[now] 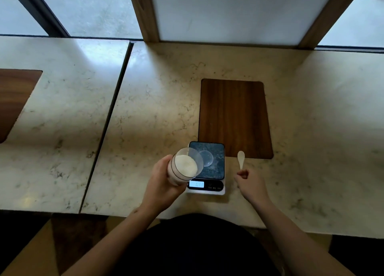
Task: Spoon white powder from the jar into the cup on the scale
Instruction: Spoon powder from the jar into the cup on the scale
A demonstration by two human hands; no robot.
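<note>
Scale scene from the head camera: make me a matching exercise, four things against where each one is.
Things:
1. jar
2. spoon
3. cup
4. wooden board

Places:
A. on the scale platform
B. held tilted in the left hand
C. behind the scale, flat on the counter
D. pinched by its handle in the right hand

Pairs: 1-B, 2-D, 3-A, 4-C
</note>
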